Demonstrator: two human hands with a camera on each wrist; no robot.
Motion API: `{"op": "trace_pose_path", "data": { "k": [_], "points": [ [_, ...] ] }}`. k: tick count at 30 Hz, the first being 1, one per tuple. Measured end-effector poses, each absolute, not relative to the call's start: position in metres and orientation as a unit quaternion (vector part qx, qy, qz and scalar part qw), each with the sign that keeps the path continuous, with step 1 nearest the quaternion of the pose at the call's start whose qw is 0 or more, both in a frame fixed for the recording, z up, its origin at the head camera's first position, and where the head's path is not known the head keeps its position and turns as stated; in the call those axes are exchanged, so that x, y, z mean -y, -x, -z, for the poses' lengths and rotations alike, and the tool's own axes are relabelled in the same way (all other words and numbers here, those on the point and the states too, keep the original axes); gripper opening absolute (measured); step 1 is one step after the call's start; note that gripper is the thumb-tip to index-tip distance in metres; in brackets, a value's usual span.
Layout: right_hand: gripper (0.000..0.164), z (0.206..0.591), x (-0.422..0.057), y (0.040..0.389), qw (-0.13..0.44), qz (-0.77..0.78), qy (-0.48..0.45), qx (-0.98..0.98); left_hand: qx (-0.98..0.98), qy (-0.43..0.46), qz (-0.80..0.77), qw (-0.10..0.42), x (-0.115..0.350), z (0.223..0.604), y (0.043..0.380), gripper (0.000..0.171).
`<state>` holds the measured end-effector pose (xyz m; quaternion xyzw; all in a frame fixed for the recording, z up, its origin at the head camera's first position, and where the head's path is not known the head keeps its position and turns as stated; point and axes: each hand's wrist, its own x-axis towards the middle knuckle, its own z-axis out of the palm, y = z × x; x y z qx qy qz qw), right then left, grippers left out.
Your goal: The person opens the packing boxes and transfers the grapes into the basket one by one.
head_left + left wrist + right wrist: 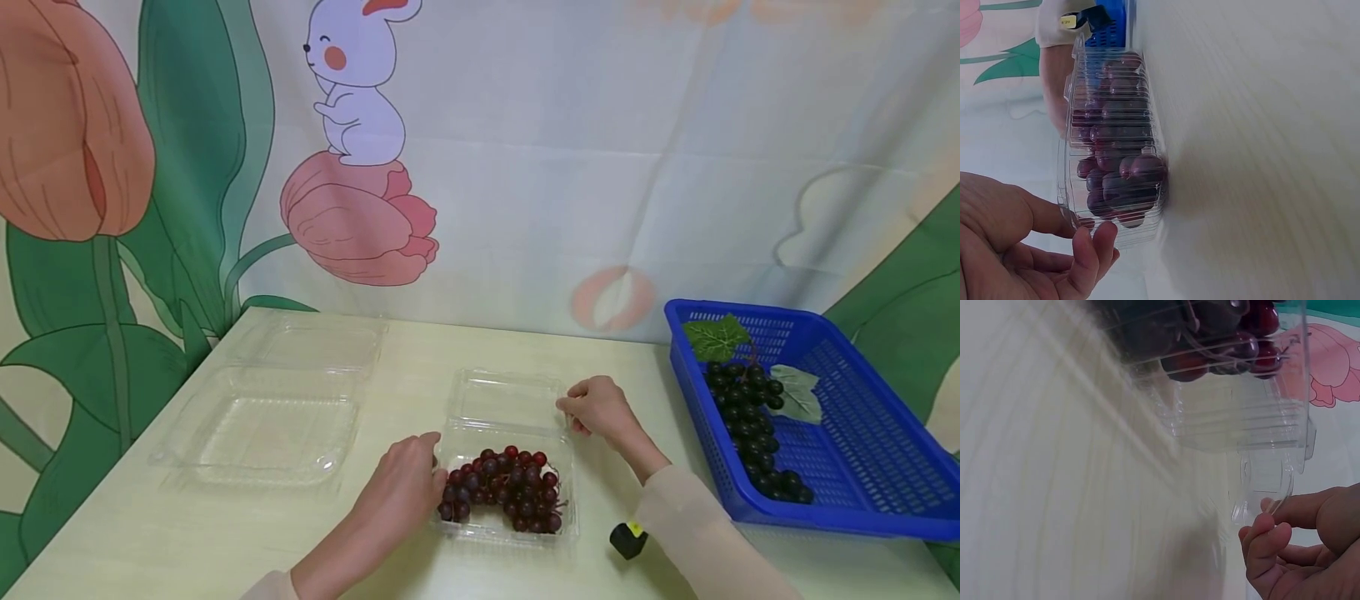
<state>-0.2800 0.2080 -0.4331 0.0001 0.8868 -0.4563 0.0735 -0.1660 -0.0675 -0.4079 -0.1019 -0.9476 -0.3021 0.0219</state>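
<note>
A clear plastic clamshell box (574, 492) stands on the table with its lid (506, 400) laid back, away from me. Dark red grapes (517, 487) fill much of its base. At the left side my left hand (401, 479) pinches the box's rim; in the left wrist view its thumb and fingertips meet at the rim's corner, beside the grapes. My right hand (600, 408) is at the right edge of the lid. Seen from the right wrist, that hand (1307, 544) pinches the lid's edge between thumb and fingers.
To the left lies a larger clear clamshell (281, 433), open, with nothing in it. A blue plastic basket (697, 442) on the right holds a bunch of black grapes (746, 433) with leaves. By my right sleeve is a small black block (628, 540) with a yellow label. A printed curtain (525, 167) hangs behind.
</note>
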Motion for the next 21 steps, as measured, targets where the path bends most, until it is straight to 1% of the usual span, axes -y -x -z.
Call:
{"op": "trace_pose_path", "data": {
  "k": [2, 6, 8, 15, 21],
  "points": [
    [0.018, 0.432, -0.208, 0.278, 0.065, 0.458, -0.006, -0.887, 0.946, 0.101, 0.306, 0.019, 0.068, 0.408, 0.167, 0.043],
    [0.04, 0.426, -0.21, 0.274, 0.054, 0.464, -0.013, -0.884, 0.946, 0.099, 0.309, 0.018, 0.068, 0.408, 0.168, 0.043],
    [0.04, 0.424, -0.211, 0.272, 0.053, 0.462, -0.014, -0.885, 0.947, 0.098, 0.307, 0.019, 0.068, 0.408, 0.168, 0.043],
    [0.029, 0.414, -0.209, 0.26, 0.051, 0.438, -0.008, -0.897, 0.95, 0.097, 0.296, 0.033, 0.066, 0.409, 0.166, 0.042],
    [0.032, 0.405, -0.209, 0.246, 0.052, 0.432, 0.007, -0.9, 0.95, 0.099, 0.295, 0.039, 0.066, 0.41, 0.166, 0.041]
  ]
}}
